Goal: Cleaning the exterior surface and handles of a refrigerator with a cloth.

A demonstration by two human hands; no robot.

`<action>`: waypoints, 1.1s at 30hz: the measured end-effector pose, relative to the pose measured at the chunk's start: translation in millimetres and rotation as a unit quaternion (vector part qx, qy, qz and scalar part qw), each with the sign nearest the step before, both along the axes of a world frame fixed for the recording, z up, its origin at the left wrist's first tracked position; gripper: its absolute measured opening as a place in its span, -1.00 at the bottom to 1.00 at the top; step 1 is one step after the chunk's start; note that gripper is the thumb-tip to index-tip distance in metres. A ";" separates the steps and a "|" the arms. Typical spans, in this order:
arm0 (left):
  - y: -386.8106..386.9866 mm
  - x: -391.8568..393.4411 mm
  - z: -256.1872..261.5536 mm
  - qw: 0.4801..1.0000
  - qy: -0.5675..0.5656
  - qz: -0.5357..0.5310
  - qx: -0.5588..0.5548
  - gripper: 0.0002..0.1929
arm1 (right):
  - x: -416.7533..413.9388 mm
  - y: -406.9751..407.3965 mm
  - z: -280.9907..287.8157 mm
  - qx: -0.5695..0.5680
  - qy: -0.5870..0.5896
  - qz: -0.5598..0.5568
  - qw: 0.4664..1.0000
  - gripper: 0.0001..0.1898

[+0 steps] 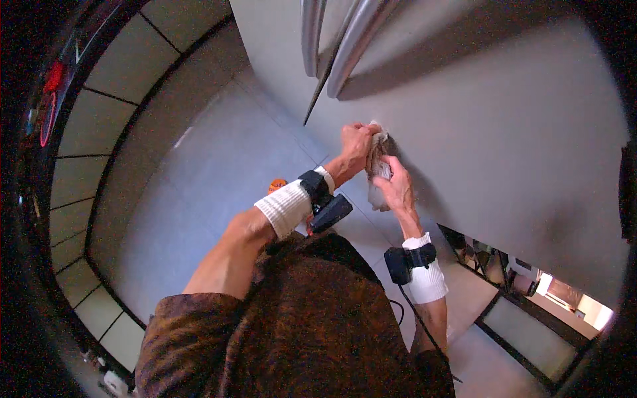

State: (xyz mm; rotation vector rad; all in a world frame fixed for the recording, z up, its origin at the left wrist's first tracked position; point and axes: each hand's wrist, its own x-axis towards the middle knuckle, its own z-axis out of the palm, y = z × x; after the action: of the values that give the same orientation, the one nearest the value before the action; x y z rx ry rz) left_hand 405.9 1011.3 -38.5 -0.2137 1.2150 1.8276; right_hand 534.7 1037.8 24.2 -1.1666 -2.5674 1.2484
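A crumpled pale cloth (pixel 376 154) with brownish stains hangs in front of my body, held between both hands. My left hand (pixel 357 142) is closed in a fist on its upper end. Lower down, my right hand (pixel 396 184) grips the cloth between thumb and fingers, and a loose end droops below. Just beyond the hands stands a grey double-door refrigerator (pixel 497 129). Two silvery bar handles (pixel 359 47) rise on either side of the dark gap between its doors. I cannot tell whether the cloth touches the door.
Pale cabinets (pixel 92 127) with dark edges curve along the left. Grey tiled floor (pixel 199 164) lies below, with an orange object (pixel 277 185) partly hidden by my left arm. Black devices (pixel 398 265) are strapped over white wristbands; a cable (pixel 423 323) runs along my right arm.
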 end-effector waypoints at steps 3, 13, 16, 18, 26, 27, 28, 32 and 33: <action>1.4 -0.6 22.6 0.989 0.094 -0.042 -0.104 -0.83 | 1.0 0.7 8.5 0.004 0.016 -0.009 1.000 -0.49; -0.1 -1.2 -20.1 0.916 0.366 -0.107 -0.128 -0.77 | -2.9 -2.1 14.0 -0.013 -0.013 -0.006 1.000 -0.52; -1.0 -0.1 -29.6 0.973 0.184 -0.088 -0.110 -0.85 | 0.4 -2.9 3.5 -0.014 0.002 -0.006 1.000 -0.51; 7.7 5.7 5.1 0.977 0.187 -0.033 -0.095 -0.91 | 9.3 4.7 -3.3 0.026 0.023 -0.006 0.999 -0.49; 10.3 6.3 15.8 0.984 0.145 -0.048 -0.089 -0.87 | 7.3 6.0 -1.0 0.012 0.011 -0.014 1.000 -0.49; 3.6 7.7 8.9 0.984 0.143 -0.042 -0.095 -0.87 | 7.1 -0.5 5.7 0.007 0.010 -0.007 1.000 -0.49; 4.4 2.1 -7.2 0.989 0.118 -0.036 -0.080 -0.86 | 0.6 -2.7 14.4 -0.018 -0.013 -0.009 1.000 -0.49; 8.9 -9.2 -50.6 0.985 0.112 -0.077 -0.111 -0.86 | -0.8 2.9 -6.9 0.000 -0.018 0.016 1.000 -0.49; 6.9 -6.2 -50.0 0.960 0.216 -0.128 -0.121 -0.86 | 2.3 1.9 -7.5 0.002 -0.036 0.012 0.999 -0.50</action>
State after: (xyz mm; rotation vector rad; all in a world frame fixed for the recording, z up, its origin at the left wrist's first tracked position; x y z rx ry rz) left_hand 399.8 1018.2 -88.5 0.2138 1.6869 1.5397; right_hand 537.0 1039.7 16.7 -1.2051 -2.6415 1.2271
